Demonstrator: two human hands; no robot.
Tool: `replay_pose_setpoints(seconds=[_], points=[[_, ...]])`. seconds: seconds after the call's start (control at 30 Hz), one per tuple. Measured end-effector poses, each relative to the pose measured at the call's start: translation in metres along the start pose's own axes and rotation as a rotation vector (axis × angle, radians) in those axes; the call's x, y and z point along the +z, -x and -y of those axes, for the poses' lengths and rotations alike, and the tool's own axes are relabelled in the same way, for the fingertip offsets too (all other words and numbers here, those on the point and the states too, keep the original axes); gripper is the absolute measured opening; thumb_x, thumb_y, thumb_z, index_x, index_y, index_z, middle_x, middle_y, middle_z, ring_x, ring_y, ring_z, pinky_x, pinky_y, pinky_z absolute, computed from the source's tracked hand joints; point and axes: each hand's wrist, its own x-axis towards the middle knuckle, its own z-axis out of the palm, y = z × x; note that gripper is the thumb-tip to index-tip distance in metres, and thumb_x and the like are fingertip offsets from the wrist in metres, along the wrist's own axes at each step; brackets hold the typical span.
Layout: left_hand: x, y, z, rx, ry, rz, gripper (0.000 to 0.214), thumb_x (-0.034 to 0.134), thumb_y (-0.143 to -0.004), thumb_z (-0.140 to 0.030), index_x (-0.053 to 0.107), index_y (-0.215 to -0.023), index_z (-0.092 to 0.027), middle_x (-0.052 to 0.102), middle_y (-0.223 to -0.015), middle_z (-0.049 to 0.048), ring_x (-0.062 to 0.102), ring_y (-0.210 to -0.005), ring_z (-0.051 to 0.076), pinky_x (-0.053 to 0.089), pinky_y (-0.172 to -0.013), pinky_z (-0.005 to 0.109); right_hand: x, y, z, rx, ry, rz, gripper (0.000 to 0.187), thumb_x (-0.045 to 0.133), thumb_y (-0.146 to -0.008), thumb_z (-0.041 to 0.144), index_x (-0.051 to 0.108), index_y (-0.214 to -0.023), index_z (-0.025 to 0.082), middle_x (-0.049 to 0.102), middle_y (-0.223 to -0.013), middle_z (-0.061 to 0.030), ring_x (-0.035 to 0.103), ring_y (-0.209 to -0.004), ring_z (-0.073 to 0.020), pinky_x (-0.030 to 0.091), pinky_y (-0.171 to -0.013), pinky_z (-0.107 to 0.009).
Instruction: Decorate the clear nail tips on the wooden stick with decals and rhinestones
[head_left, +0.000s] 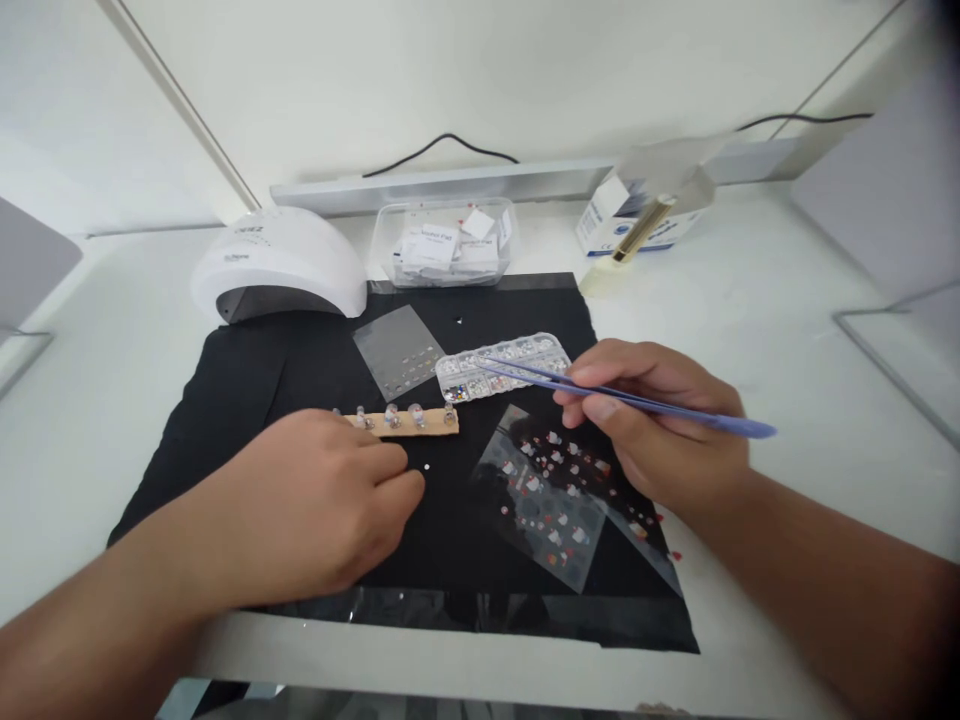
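Observation:
My right hand [660, 415] holds blue tweezers [637, 401], pinched between thumb and fingers. Their slightly parted tips point left, over a clear compartment case [536, 350] of small rhinestones. With its fingers curled under, my left hand [337, 500] rests on the black mat [442, 550]; what the fingers hold, if anything, is hidden. Just beyond the left knuckles lies a tan strip [427, 424] bearing several small decorated nail tips [391, 415], its left end covered by the hand. Below the case, clear sticker sheets [544, 520] with red and white figures lie partly under the right hand.
A white dome-shaped nail lamp [281, 262] stands at the back left. Beside it sits a clear tub [386, 260] of alcohol pad packets. An open white box [600, 215] and a gold-capped bottle [641, 232] are at the back right. Another clear sheet [394, 345] lies mid-mat.

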Motion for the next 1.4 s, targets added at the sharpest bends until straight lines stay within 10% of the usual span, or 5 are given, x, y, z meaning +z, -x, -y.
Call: replay_pose_setpoints(seconds=[1.13,1.4], points=[[0.032,-0.027,-0.024,-0.411,-0.118,0.258,0.019,0.044,-0.090,-0.018,0.060,-0.079,-0.017,0.066,-0.059,0.0076,0.063,-0.048,0.025,0.037,-0.043,0.031,-0.001,0.001,0.000,-0.020,0.064,0.006,0.008,0.068,-0.088,0.024,0.071,-0.095,0.027,0.068,-0.082,0.0006,0.063,-0.063,-0.0128,0.052,-0.058,-0.028],[0.012,-0.017,-0.019,-0.506,0.662,-0.003,0.018,0.038,-0.092,-0.024,0.045,-0.076,-0.020,0.050,-0.060,-0.0033,0.043,-0.051,0.011,0.034,-0.048,0.024,-0.005,0.003,0.012,-0.342,0.135,0.059,0.026,0.065,-0.085,0.016,0.070,-0.107,0.029,0.069,-0.082,-0.0043,0.065,-0.066,-0.0181,0.055,-0.052,-0.032]])
